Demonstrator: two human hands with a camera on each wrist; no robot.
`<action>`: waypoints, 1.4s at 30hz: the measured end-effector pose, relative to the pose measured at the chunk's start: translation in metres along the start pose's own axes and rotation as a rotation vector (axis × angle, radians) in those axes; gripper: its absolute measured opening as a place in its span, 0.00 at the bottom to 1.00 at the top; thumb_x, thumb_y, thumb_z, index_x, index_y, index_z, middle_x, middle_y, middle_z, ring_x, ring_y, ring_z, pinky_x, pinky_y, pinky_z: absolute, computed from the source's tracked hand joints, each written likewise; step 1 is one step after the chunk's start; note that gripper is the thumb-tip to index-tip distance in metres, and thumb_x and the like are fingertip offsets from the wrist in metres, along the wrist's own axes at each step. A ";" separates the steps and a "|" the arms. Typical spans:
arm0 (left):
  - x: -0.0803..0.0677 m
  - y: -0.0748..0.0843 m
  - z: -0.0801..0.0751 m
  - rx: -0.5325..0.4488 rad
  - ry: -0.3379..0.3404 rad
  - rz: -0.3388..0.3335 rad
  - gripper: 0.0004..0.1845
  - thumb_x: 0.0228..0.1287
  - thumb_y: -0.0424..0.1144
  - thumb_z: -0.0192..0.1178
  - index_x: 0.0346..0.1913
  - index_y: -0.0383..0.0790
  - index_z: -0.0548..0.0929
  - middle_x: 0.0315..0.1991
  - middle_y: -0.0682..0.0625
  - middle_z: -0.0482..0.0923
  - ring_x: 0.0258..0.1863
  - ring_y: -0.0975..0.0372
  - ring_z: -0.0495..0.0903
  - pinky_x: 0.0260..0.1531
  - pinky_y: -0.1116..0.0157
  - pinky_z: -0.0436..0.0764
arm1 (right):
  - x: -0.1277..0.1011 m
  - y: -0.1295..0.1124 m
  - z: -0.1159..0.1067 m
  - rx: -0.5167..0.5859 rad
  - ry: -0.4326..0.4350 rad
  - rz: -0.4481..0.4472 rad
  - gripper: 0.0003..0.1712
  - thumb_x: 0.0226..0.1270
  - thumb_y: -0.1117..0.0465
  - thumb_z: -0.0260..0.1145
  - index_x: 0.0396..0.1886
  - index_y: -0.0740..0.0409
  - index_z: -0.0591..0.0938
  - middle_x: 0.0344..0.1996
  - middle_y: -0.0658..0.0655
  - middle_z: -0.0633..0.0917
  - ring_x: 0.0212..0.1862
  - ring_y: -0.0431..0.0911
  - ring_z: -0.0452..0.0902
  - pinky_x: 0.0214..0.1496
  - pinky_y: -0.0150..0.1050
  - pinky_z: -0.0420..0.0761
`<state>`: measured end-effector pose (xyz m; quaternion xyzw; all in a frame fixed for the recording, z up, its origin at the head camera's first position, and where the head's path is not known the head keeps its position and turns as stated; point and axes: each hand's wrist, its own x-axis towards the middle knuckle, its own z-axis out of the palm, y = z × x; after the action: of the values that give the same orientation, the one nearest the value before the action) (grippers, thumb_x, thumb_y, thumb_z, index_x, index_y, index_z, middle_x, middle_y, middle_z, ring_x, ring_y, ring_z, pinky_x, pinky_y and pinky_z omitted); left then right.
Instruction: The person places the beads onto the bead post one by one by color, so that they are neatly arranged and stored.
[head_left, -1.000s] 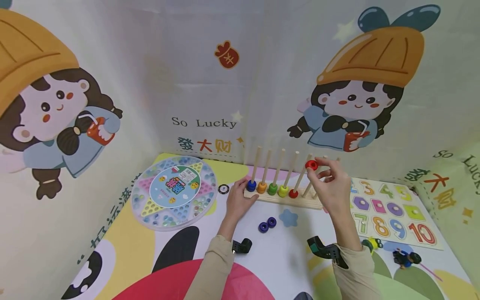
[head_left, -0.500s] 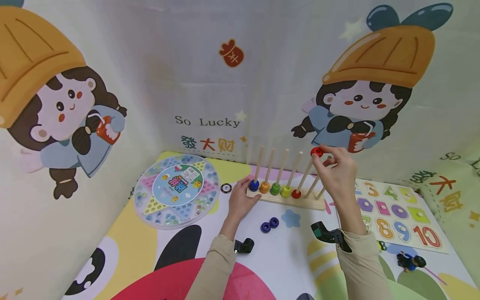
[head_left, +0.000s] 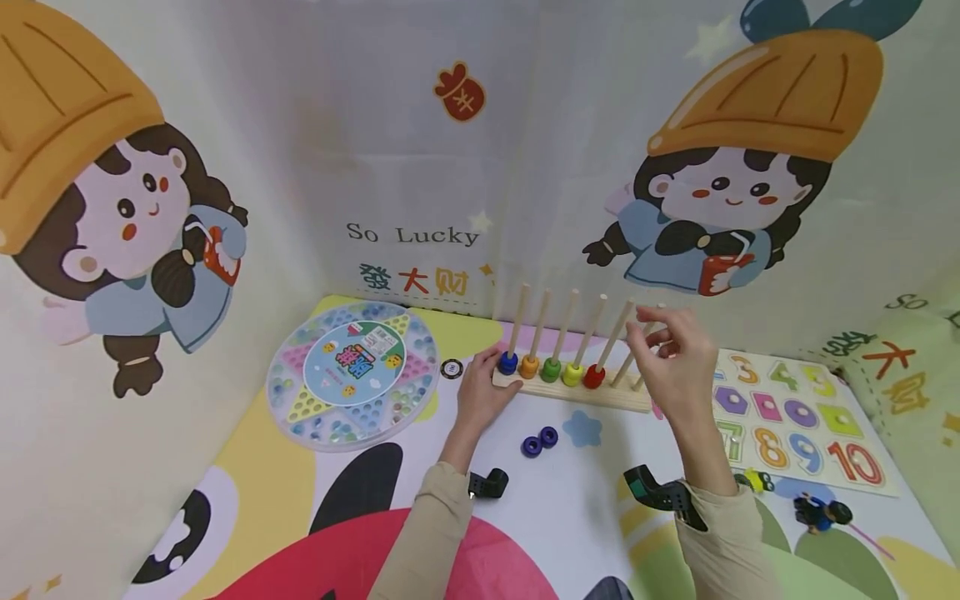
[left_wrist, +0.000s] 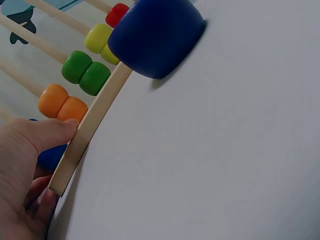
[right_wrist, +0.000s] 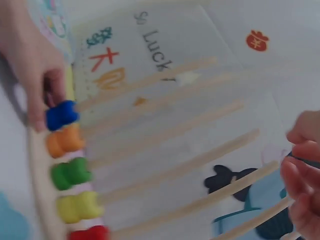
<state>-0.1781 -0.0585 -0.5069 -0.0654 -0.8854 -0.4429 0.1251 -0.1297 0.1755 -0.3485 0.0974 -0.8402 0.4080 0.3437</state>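
Note:
A wooden peg stand [head_left: 581, 392] with upright dowels lies across the table in front of me. Blue beads [right_wrist: 62, 115], orange beads [left_wrist: 62, 102], green beads [head_left: 551, 370], yellow beads [head_left: 573, 374] and red beads [head_left: 595, 377] sit low on its first pegs, in pairs where the wrist views show them; further right the pegs are bare. My left hand [head_left: 482, 394] grips the left end of the base, thumb along its front. My right hand [head_left: 672, 360] hovers at the top of the right-hand pegs, its fingers loosely bent and holding nothing. Two loose dark blue beads [head_left: 532, 447] lie in front.
A round marble game board [head_left: 352, 375] lies to the left, with a small black-and-white disc [head_left: 452, 368] beside it. On the right are a number puzzle board [head_left: 806, 417], a yellow toy figure [head_left: 753, 481] and a dark toy figure [head_left: 821, 512]. A printed curtain [head_left: 405, 167] stands behind.
The red ring-shaped bead left my right hand and now sits low on the fifth peg. The right hand stays near the peg tops; the left hand keeps its grip on the base.

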 end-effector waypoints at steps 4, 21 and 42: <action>0.000 0.002 -0.002 -0.005 0.015 0.007 0.33 0.52 0.42 0.74 0.61 0.32 0.79 0.62 0.42 0.74 0.58 0.49 0.75 0.52 0.52 0.77 | -0.026 0.011 0.008 0.036 -0.192 -0.011 0.11 0.59 0.70 0.71 0.43 0.66 0.86 0.36 0.59 0.85 0.28 0.36 0.73 0.29 0.23 0.72; 0.001 0.004 0.000 0.007 -0.002 -0.024 0.35 0.53 0.43 0.74 0.62 0.31 0.78 0.63 0.42 0.73 0.57 0.50 0.75 0.51 0.54 0.78 | -0.108 0.056 0.054 0.291 -0.715 0.059 0.21 0.51 0.71 0.77 0.47 0.67 0.84 0.35 0.58 0.84 0.29 0.42 0.77 0.30 0.35 0.80; -0.002 0.005 0.000 -0.004 0.006 -0.011 0.34 0.53 0.42 0.74 0.62 0.30 0.78 0.63 0.41 0.73 0.56 0.49 0.75 0.49 0.54 0.79 | -0.092 0.051 0.042 0.173 -0.563 0.119 0.19 0.52 0.72 0.76 0.46 0.66 0.85 0.39 0.58 0.85 0.29 0.39 0.77 0.31 0.34 0.81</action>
<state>-0.1751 -0.0551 -0.5037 -0.0594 -0.8843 -0.4458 0.1253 -0.1047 0.1657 -0.4586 0.1863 -0.8687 0.4546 0.0632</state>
